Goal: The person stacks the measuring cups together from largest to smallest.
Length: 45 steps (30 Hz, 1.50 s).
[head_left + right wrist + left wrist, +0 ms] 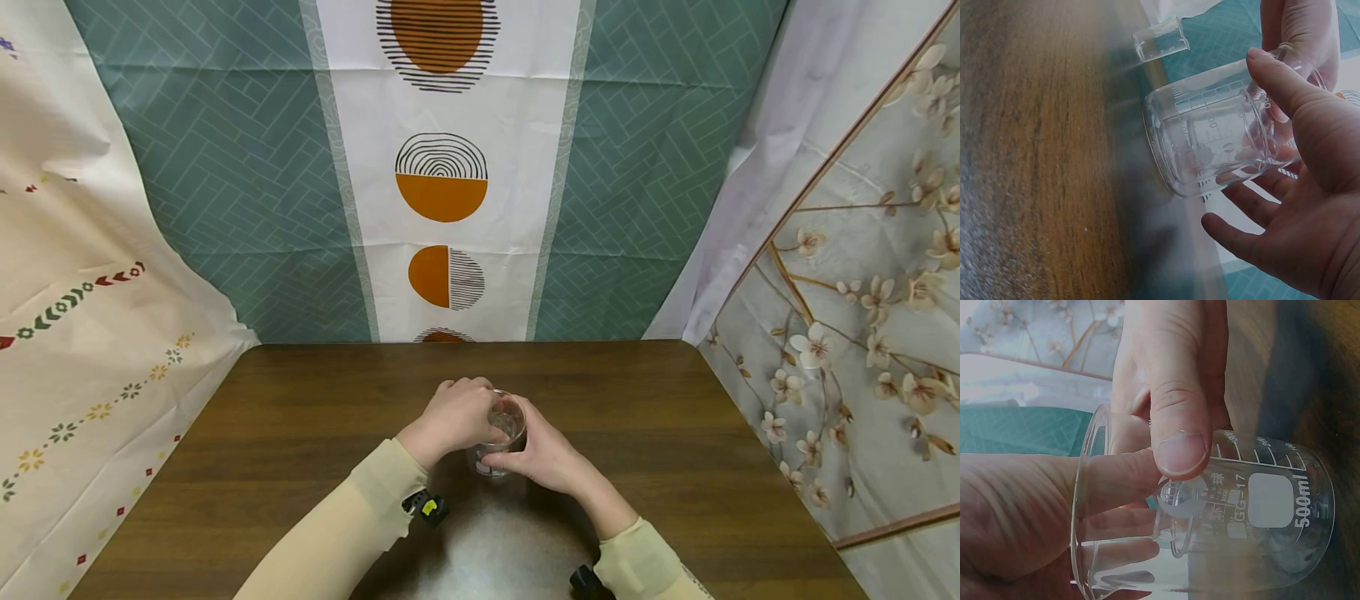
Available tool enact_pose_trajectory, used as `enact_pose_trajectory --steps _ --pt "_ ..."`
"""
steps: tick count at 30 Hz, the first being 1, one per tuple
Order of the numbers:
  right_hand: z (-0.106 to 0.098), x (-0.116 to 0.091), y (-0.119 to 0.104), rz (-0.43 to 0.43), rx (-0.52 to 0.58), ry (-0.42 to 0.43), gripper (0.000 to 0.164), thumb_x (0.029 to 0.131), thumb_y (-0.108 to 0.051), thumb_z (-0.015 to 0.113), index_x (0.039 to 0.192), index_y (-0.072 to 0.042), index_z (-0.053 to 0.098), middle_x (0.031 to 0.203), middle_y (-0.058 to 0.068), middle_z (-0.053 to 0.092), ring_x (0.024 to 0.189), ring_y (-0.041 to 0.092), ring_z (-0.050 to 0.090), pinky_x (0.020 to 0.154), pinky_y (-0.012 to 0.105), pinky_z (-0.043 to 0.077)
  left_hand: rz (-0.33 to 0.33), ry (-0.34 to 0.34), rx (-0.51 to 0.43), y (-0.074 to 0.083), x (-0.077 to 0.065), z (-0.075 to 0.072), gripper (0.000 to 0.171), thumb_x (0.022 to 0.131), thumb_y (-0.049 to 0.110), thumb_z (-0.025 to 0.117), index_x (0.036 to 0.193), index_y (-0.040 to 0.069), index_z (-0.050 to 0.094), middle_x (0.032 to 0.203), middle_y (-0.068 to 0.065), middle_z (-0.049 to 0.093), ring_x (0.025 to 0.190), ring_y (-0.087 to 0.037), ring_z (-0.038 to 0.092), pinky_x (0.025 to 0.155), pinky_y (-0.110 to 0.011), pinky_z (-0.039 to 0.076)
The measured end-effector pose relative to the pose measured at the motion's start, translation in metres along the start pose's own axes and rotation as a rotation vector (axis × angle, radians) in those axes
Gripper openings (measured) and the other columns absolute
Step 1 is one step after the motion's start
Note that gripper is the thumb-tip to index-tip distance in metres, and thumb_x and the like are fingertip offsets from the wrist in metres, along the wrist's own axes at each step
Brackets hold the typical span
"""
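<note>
A large clear glass beaker (1260, 550), marked 500ml, stands upright on the table between both hands. My right hand (551, 450) grips it from the right, its thumb (1179, 437) along the outer wall and other fingers (1254, 200) around the far side. Nested inside is a smaller glass beaker (1216, 134). My left hand (461, 417) reaches in through the large beaker's mouth, thumb and fingers pinching the smaller one near its rim. Glass reflections partly blur the exact contact.
In the right wrist view another small clear glass vessel (1161, 40) stands on the wooden table (315, 400), beyond the beakers. A patterned teal and white cloth (247, 167) hangs behind the table, with a cream cloth at the left and a floral one at the right.
</note>
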State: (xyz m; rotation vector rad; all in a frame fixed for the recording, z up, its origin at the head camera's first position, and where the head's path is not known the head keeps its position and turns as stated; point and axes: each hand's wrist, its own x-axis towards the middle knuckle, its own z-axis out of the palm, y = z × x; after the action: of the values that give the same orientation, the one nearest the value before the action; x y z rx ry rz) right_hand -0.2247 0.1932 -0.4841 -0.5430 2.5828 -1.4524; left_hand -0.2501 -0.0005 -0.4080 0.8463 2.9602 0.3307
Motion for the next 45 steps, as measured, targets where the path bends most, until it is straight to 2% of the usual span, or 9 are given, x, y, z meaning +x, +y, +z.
enact_pose_trajectory --steps 14,21,31,45 --pt "0.000 0.000 0.001 -0.006 0.003 -0.003 0.103 0.090 -0.046 0.094 0.169 -0.017 0.035 0.162 0.001 0.051 0.138 0.023 0.058 0.112 0.058 0.048 0.015 0.009 0.018 -0.001 0.000 -0.001 0.032 0.089 0.045 0.093 0.111 0.021 0.086 0.129 -0.005 0.075 0.116 -0.032 0.069 0.103 -0.060 0.053" --pt "0.001 -0.001 0.000 0.001 0.008 -0.005 0.103 0.090 -0.045 0.094 0.170 -0.018 0.034 0.163 0.001 0.049 0.141 0.024 0.057 0.114 0.058 0.047 0.007 0.004 0.026 -0.001 -0.003 -0.002 0.038 0.095 0.048 0.087 0.121 0.019 0.085 0.136 -0.007 0.073 0.124 -0.034 0.068 0.107 -0.060 0.051" --pt "0.001 0.000 -0.001 0.019 0.007 -0.006 0.099 0.090 -0.045 0.094 0.168 -0.022 0.037 0.161 0.000 0.051 0.134 0.022 0.060 0.111 0.058 0.049 0.027 0.061 0.046 -0.003 -0.011 -0.002 0.038 0.100 0.048 0.083 0.122 0.018 0.084 0.133 -0.006 0.074 0.121 -0.032 0.068 0.106 -0.059 0.053" --pt "0.001 -0.001 -0.001 0.031 -0.003 0.002 0.101 0.089 -0.046 0.094 0.168 -0.019 0.037 0.163 0.001 0.049 0.140 0.027 0.057 0.111 0.060 0.049 0.052 0.164 -0.004 -0.007 -0.022 0.000 0.040 0.098 0.044 0.086 0.126 0.016 0.082 0.128 -0.005 0.075 0.117 -0.030 0.069 0.103 -0.056 0.055"
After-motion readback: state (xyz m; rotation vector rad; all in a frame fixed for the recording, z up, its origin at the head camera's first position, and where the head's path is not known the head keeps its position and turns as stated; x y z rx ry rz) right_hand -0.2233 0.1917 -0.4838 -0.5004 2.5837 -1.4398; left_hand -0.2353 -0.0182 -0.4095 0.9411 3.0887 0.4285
